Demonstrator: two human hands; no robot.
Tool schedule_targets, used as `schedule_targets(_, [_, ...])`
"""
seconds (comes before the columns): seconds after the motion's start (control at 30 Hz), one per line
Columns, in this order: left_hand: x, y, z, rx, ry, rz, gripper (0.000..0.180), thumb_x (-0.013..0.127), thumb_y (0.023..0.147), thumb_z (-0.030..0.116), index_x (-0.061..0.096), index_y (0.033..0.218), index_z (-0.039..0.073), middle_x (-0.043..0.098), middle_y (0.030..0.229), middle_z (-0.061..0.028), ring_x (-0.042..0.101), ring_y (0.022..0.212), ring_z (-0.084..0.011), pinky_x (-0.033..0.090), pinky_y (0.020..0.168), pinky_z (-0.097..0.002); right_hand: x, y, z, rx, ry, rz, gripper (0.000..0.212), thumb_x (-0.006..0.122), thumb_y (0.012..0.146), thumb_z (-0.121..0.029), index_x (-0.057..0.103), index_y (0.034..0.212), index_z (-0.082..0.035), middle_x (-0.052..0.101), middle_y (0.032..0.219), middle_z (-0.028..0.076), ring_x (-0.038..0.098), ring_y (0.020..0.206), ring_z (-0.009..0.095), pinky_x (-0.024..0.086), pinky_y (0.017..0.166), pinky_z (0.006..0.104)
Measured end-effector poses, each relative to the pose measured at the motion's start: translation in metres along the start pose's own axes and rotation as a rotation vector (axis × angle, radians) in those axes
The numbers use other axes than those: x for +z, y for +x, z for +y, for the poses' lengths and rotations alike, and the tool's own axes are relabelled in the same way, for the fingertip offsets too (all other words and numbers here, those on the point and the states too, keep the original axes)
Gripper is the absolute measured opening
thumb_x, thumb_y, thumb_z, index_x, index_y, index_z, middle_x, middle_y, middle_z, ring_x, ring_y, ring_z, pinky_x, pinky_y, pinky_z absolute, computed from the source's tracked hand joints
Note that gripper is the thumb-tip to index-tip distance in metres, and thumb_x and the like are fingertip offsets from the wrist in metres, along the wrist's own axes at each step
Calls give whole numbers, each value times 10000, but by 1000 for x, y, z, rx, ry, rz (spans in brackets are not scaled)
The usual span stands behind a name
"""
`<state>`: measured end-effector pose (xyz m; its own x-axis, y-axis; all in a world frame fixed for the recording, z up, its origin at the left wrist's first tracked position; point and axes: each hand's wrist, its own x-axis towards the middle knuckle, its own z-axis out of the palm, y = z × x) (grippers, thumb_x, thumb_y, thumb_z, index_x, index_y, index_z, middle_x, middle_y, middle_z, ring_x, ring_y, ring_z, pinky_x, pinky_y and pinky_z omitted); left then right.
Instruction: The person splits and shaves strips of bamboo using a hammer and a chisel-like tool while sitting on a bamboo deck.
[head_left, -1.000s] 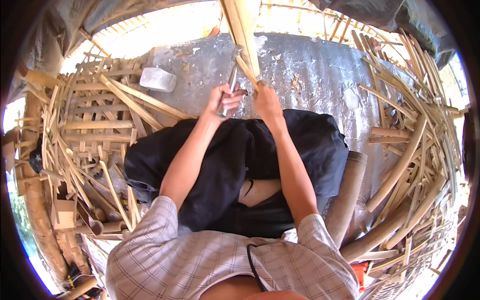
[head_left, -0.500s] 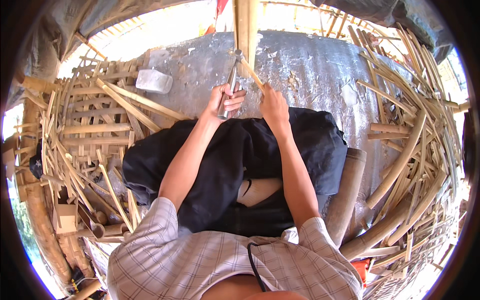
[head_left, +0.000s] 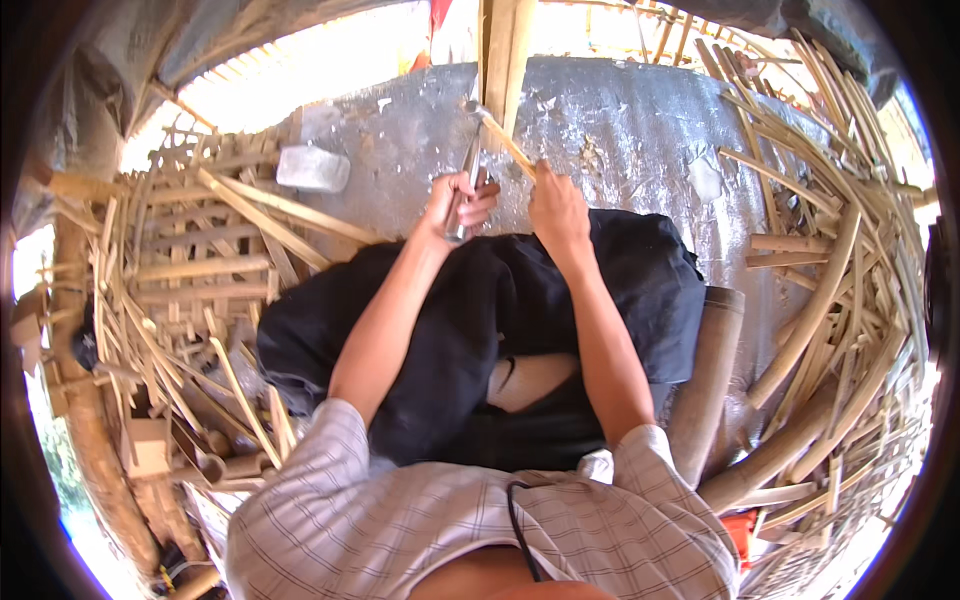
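My left hand (head_left: 458, 205) is wrapped round a shiny, long, narrow metal tool (head_left: 471, 157), perhaps a chisel; its exact kind I cannot make out. The tool slants, its upper end pointing away from me toward the foot of an upright split-bamboo piece (head_left: 507, 70). To its right my right hand (head_left: 560, 208) grips a hammer (head_left: 510, 147) by its pale wooden handle. The small metal hammer head is by the tool's upper end; whether they touch I cannot tell. Both hands are just beyond my knees, in dark trousers (head_left: 430, 330).
A silvery, scuffed sheet (head_left: 620, 130) covers the surface ahead. A whitish block (head_left: 313, 169) lies on the left beside woven bamboo slats (head_left: 200, 268). Bamboo strips (head_left: 850, 300) pile up on the right, and a thick bamboo tube (head_left: 708, 370) lies by my right knee.
The whole view has shifted slightly, so most things appear a little further right. Both hands keep their holds, and the hammer head has moved slightly relative to the metal tool.
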<state>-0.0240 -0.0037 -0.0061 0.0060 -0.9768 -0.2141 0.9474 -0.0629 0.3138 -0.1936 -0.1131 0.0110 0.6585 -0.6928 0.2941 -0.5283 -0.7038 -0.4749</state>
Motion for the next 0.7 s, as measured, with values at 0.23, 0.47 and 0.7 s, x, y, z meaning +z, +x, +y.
schedule_targets(0.23, [-2, -10, 4, 0, -15, 5, 61, 504, 743, -6, 485, 795, 19, 385, 670, -24, 374, 404, -85, 401, 337, -220, -99, 32, -73, 153, 555, 94, 148, 575, 972, -86, 550, 1048, 38, 629, 735, 303, 637, 733, 507, 512, 636, 580])
schedule_targets(0.47, [-2, 1, 0, 4, -21, -8, 70, 529, 754, 9, 464, 766, 33, 403, 672, -31, 401, 411, -83, 418, 337, -218, 7, 10, 22, 45, 160, -108, 158, 584, 986, -123, 556, 997, 32, 639, 753, 289, 621, 749, 520, 461, 642, 600])
schedule_targets(0.7, [-14, -8, 10, 6, -77, -34, 68, 531, 754, 13, 513, 818, -1, 405, 658, -40, 391, 407, -91, 401, 328, -228, -94, 31, -72, 63, 592, 107, 252, 617, 1016, -169, 503, 966, 50, 595, 682, 294, 630, 694, 503, 435, 523, 492])
